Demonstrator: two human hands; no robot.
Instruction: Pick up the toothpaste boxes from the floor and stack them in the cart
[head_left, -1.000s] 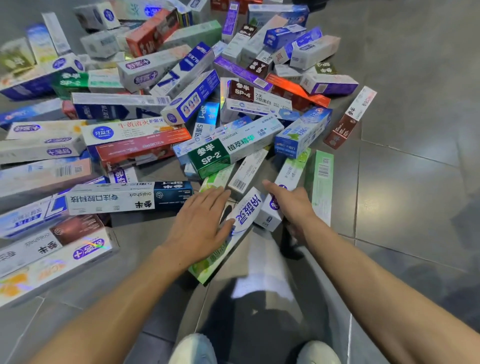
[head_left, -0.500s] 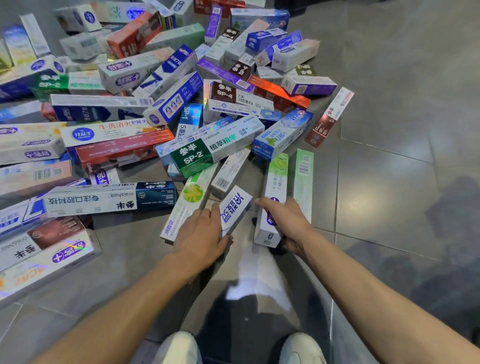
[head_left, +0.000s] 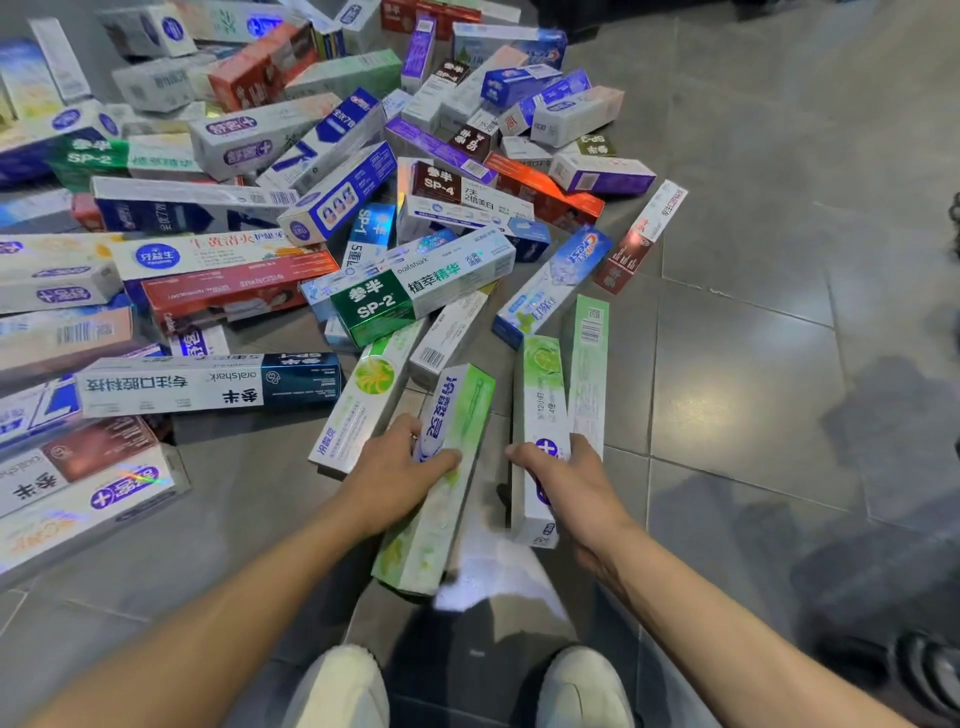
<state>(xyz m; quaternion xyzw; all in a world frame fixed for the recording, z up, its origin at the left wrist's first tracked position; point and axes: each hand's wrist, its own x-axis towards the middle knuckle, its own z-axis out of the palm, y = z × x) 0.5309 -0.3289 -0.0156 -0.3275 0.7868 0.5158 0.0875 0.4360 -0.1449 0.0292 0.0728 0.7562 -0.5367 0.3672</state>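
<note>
Both hands already hold boxes at the near edge of the pile. The left hand (head_left: 400, 475) has its fingers curled round a green-and-white box (head_left: 441, 483) near its middle; that box's long axis runs away from the person and slightly to the right, with its near end tipped toward the feet. The right hand (head_left: 563, 475) grips a lime-printed box (head_left: 537, 395) near its low end; that box also points almost straight away, nearly parallel to the other. A pale green box (head_left: 589, 364) lies just beside it on the right, touching or nearly so. Another green box (head_left: 363, 405) lies just left of the left hand.

The rest of the pile (head_left: 311, 208) spreads ahead and to the left over the grey tiled floor (head_left: 753, 389), with bare tiles to the right. The cart cannot be made out clearly, so the lift probably calls for a turn away from the pile.
</note>
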